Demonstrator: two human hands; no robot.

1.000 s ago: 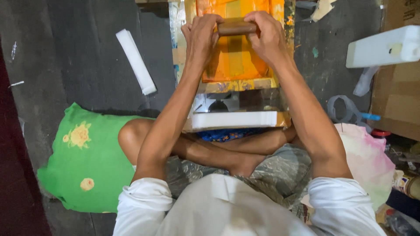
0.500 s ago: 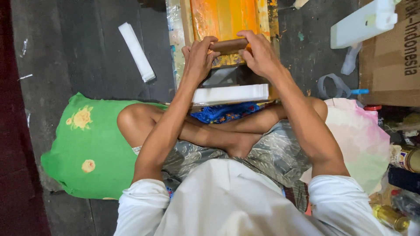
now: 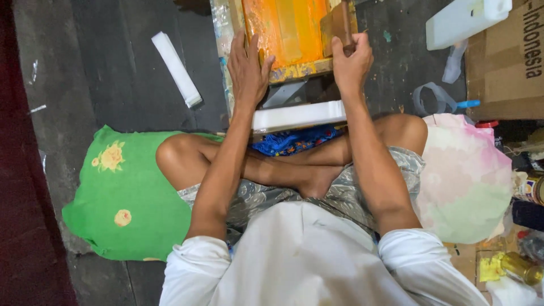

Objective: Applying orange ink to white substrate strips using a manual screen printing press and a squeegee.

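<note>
The right hand point(image 3: 351, 59) grips a brown wooden squeegee point(image 3: 338, 24), fingers wrapped around it. The left hand point(image 3: 247, 65) lies flat, fingers spread, on the paint-crusted frame point(image 3: 297, 69) at nine o'clock of it.

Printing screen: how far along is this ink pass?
Done: orange ink already covers the printing screen. In hand: the right hand grips the wooden squeegee upright at the screen's right side; the left hand lies flat on the frame's near edge. Left: lifting the screen; the print beneath is hidden.

Brown cardboard box with dark print point(image 3: 510, 62) at upper right, white rectangular plastic container point(image 3: 464, 20) just left of it, small gold tin point(image 3: 521, 267) at lower right
</note>
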